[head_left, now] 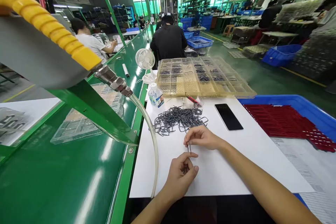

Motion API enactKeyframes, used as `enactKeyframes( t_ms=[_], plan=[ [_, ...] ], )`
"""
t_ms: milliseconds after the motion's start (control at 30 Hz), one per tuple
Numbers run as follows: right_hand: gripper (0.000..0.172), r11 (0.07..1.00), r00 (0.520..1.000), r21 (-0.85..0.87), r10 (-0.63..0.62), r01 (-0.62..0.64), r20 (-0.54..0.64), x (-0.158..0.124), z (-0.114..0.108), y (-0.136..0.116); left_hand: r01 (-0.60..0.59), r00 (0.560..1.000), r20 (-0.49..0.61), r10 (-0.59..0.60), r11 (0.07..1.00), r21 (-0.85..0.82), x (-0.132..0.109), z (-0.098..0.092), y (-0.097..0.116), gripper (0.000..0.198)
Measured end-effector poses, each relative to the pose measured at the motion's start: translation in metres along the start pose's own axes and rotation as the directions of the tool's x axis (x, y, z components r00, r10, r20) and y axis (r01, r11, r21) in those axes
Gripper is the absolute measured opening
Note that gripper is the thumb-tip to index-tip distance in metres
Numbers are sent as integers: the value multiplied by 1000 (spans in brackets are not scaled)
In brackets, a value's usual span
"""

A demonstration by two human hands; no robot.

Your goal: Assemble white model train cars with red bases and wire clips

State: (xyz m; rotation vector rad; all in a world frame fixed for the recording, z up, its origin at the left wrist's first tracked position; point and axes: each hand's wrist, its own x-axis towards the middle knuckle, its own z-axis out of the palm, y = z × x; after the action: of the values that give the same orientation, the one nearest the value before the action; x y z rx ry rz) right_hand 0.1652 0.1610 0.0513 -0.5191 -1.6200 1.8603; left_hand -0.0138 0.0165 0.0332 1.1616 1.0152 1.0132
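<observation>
My right hand (203, 137) pinches a small dark bent piece (189, 148) between thumb and fingertips, its two thin legs pointing down. Just below and in front, my left hand (181, 175) has its index finger stretched to the piece's lower end and its thumb held apart. The other left fingers are curled; whether the index finger touches the piece I cannot tell. Beyond both hands a heap of similar dark grey bent pieces (180, 119) lies on the white tabletop (220, 171).
A phone (229, 117), a bottle (155, 95), a small fan (146, 61) and a compartment tray (191, 89) stand around the heap. A clear hose (153, 136) crosses the left edge beside the green conveyor (86, 168). Right is a blue bin (296, 98) of red strips. People sit beyond.
</observation>
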Motion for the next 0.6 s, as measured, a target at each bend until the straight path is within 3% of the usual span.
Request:
enactKeyframes(
  t_ms=[100, 233, 400, 600],
  plan=[
    [17, 999, 997, 12, 47, -48, 57, 0, 7, 6, -13, 1000, 9, 13, 1000, 1, 1, -1, 1, 41],
    [19, 999, 998, 36, -12, 14, -60, 2, 4, 7, 1, 1000, -27, -3, 998, -55, 2, -3, -4, 49],
    [29, 996, 987, 64, -58, 68, -150, 3, -3, 6, -23, 1000, 6, 23, 999, -22, 0, -2, -18, 50],
    [35, 994, 998, 106, -12, 18, -59, 2, 0, 11, -32, 999, -14, 31, 999, -19, -2, -3, -27, 55]
  ],
)
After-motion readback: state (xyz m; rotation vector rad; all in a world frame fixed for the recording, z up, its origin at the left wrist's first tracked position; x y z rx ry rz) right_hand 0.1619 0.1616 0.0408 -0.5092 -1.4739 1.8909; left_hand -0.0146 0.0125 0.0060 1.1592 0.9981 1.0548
